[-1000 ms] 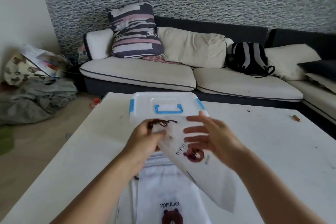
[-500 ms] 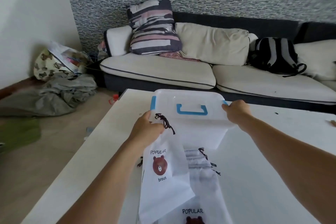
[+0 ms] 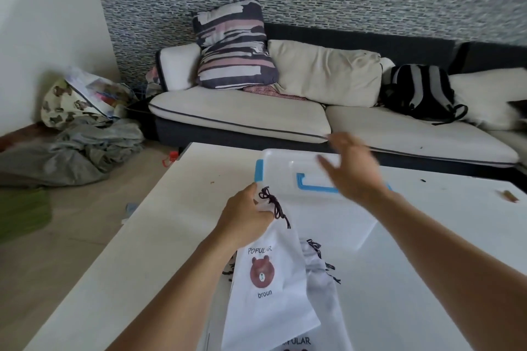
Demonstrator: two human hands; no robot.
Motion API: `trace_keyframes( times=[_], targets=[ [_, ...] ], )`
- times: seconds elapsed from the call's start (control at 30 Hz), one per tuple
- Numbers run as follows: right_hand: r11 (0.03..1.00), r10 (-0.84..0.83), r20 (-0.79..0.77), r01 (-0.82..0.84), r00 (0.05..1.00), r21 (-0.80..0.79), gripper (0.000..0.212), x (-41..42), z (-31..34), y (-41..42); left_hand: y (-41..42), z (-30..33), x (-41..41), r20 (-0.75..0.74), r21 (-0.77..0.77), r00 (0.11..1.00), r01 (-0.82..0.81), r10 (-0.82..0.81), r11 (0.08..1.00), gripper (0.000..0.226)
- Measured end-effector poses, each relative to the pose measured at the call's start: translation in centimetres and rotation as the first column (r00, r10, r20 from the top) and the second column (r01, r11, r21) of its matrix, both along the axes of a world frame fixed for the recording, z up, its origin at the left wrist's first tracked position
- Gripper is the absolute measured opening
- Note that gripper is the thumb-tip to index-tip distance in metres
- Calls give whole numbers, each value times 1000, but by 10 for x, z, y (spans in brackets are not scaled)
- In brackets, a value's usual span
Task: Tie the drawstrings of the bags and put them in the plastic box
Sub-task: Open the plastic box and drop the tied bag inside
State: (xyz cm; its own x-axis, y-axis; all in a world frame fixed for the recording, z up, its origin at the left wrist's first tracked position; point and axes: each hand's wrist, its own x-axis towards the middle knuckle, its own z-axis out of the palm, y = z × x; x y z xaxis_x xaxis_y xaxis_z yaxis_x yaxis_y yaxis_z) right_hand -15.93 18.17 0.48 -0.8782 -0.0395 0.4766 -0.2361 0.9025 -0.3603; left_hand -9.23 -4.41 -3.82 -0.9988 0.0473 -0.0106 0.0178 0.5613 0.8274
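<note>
**Bag held at box**

Left hand (image 3: 245,218) gripping white bear-print bag (image 3: 268,288) by its gathered neck, dark drawstring (image 3: 275,205) tied. Right hand (image 3: 352,172), fingers spread, empty, blurred above lidded plastic box (image 3: 285,162) on white table (image 3: 427,236). More bags (image 3: 325,288) beneath.

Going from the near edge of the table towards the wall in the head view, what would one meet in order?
Bear-print bag → left hand gripping its neck → plastic box with right hand over it → sofa → striped cushion.
</note>
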Motion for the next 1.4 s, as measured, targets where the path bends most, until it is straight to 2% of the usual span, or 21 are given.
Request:
trace_keyframes(
  times=[0.03,0.07,0.13,0.17,0.23,0.33,0.4,0.43,0.53,0.57,0.63,0.7,0.73,0.8,0.93,1.03,1.13,1.27,1.33,1.4],
  targets=[
    [987,160,130,-163,979,14,56,0,0,-27,2,0,0,1,-23,1000,12,-12,1000,44],
    [967,234,285,-254,930,35,61,-1,-3,-52,4,1,1,-1,-52,999,32,-33,998,46],
    [959,190,493,-268,849,91,65,-2,-12,-88,6,3,5,-4,-111,997,76,-76,991,44],
    [964,140,528,-236,838,120,63,-3,-15,-98,7,3,5,-2,-126,995,95,-96,988,43],
    [971,70,525,-179,848,160,57,-4,-18,-104,8,1,4,5,-131,993,114,-114,985,45],
    [948,38,551,-205,833,245,43,-3,-19,-108,7,0,2,18,-128,992,130,-129,983,45],
    [920,11,576,-233,817,314,46,-2,-21,-113,7,-1,3,39,-118,990,140,-136,983,43],
    [926,34,574,-242,818,291,46,-2,-21,-113,6,-3,3,46,-113,991,133,-129,985,44],
    [981,164,454,-193,876,18,56,-1,4,-93,1,-2,1,49,-58,998,33,-30,998,27],
    [987,141,401,-161,905,17,59,0,17,-78,-2,0,0,52,-23,999,-8,9,1000,20],
    [967,39,442,-145,896,209,61,5,37,-39,-5,6,-2,85,87,995,-51,43,995,21],
    [900,-77,617,-212,783,382,70,14,40,-11,-6,11,-3,141,198,988,-84,56,977,32],
    [880,-102,661,-242,743,408,73,18,36,-3,-5,13,-3,160,234,986,-91,54,968,31],
    [894,-58,660,-255,749,368,74,20,26,4,-3,13,-2,166,270,985,-89,45,959,29],
    [928,-10,656,-238,755,287,78,16,27,12,1,12,4,116,267,993,-26,-6,963,50],
    [967,40,657,-195,753,165,56,5,33,24,2,11,5,105,230,994,5,-30,973,59],
    [992,34,556,-94,831,79,23,-7,35,31,2,8,5,113,178,992,36,-57,983,67],
    [985,40,436,38,899,-169,18,-18,37,40,7,8,9,129,103,980,139,-152,985,71],
    [981,83,432,2,898,-192,15,-19,44,42,11,10,11,121,59,978,161,-168,985,80],
    [988,118,456,-59,882,-142,13,-19,48,40,14,11,11,78,63,989,122,-127,991,87]
  ],
)
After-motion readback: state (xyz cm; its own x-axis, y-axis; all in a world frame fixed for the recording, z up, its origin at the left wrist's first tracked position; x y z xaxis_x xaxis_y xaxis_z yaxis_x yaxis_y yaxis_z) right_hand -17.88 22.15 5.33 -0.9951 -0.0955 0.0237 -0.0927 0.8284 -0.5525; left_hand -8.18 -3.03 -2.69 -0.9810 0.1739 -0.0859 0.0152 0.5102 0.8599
